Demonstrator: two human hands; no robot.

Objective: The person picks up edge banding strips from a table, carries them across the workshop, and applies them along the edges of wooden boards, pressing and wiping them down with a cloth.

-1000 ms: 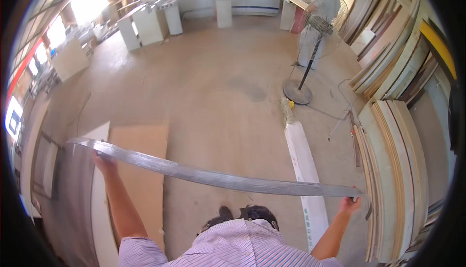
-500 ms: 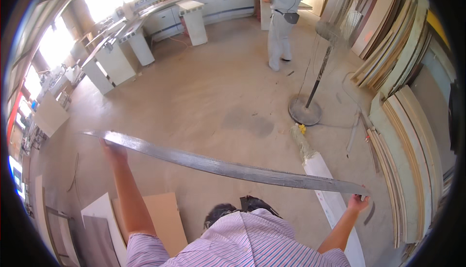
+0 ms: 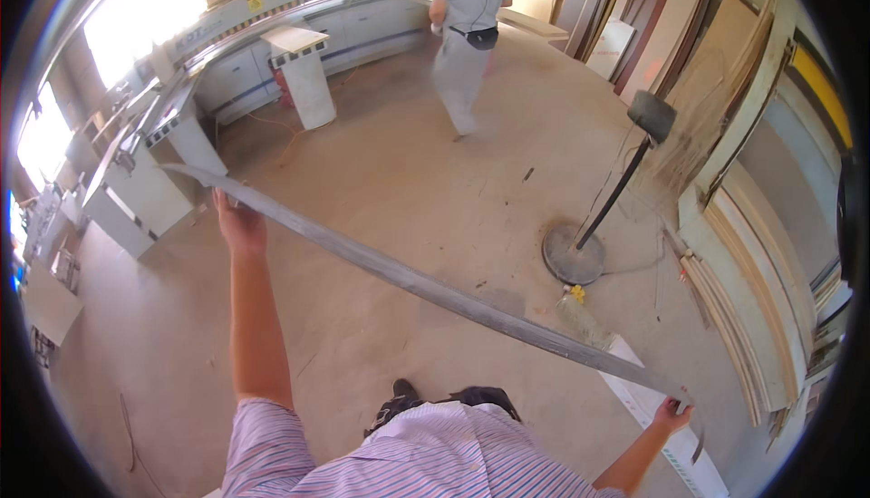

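Note:
My left hand [image 3: 240,222] and my right hand [image 3: 669,416] each grip a long grey flat strip [image 3: 426,294], perhaps metal, near its two ends. It lies diagonally across my view, its left end higher in the picture, in front of me above the floor. Below the right end is a long white wrapped package [image 3: 662,439] with yellow material [image 3: 577,293] at its far end. A dark shoe [image 3: 403,389] shows below my shirt.
A co-worker [image 3: 467,18] in light clothes stands near a long curved-looking machine [image 3: 227,81] with white supports [image 3: 308,90]. A pedestal fan [image 3: 573,253] stands right of centre. Stacked boards [image 3: 743,299] line the right, cabinet-like units [image 3: 136,199] the left, and cables trail on the floor.
I have moved forward and the view has turned. The strip's left end has risen in the picture, its right end dropped. The co-worker has moved leftward, away from the fan.

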